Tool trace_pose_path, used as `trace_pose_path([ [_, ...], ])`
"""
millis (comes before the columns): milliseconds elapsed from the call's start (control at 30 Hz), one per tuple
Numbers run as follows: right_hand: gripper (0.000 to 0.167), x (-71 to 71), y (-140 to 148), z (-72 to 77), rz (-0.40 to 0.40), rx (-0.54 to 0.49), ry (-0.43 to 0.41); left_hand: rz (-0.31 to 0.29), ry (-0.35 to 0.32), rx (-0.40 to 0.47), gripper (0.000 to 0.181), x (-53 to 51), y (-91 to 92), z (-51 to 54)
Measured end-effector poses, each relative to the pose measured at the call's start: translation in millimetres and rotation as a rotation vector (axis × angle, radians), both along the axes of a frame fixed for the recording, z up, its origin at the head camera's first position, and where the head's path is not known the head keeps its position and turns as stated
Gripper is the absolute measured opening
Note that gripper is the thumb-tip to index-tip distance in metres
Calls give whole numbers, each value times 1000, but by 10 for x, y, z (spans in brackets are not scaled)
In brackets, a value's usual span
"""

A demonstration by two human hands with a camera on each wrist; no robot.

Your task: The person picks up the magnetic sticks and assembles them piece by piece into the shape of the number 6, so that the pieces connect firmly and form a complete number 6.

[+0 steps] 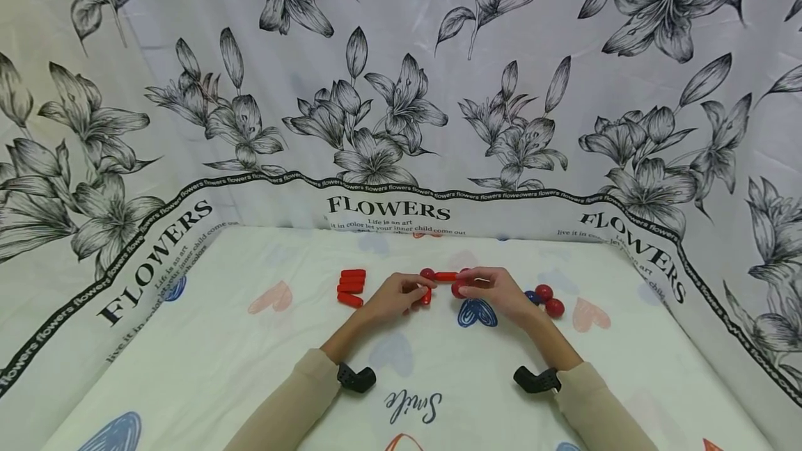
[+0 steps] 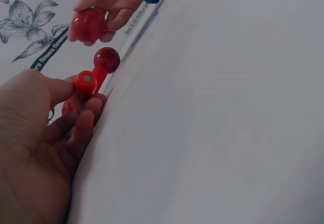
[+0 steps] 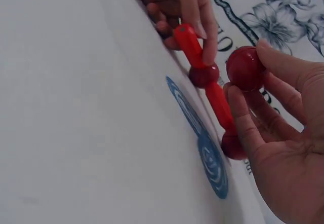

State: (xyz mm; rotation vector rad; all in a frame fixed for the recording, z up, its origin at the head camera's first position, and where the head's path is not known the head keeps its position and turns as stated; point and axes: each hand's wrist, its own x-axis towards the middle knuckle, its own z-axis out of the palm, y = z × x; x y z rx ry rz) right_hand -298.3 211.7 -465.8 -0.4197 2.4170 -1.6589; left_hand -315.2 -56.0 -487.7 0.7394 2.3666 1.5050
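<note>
Centrally in the head view, the hands are apart over a white cloth (image 1: 269, 381) printed with hearts: the left hand (image 1: 399, 296) pinches a smooth red rod (image 1: 427, 296), the right hand (image 1: 501, 292) a glossy red ball (image 1: 459, 289). Just beyond them lies a dumbbell-like piece (image 1: 446, 276), a rod with a ball at either end. More red rods (image 1: 350, 289) lie side by side to the left; round red and blue balls (image 1: 544, 291) cluster to the right. From the left wrist, the pinched rod shows a grey disc in its end face. From the right wrist, a fine seam rings the gripped ball; whether the pinched rod touches the dumbbell-like piece, I cannot tell.
</note>
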Motion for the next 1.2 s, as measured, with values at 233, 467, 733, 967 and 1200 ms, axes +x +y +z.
trace_pose_path([
  [233,40,24,-230,-158,45,-31,13,0,9,-16,23,15,-16,8],
  [467,41,64,-346,-228,71,-42,-7,12,3,-7,22,9,-17,27],
  [733,35,155,-441,-265,76,-27,72,-13,11,-1,23,-8,-11,7],
  [967,31,303,-585,-163,33,-26,69,-15,17,-3,23,-13,-16,-4],
  [1200,32,408,-634,-16,46,-21,75,12,32,-34,23,8,-6,5],
])
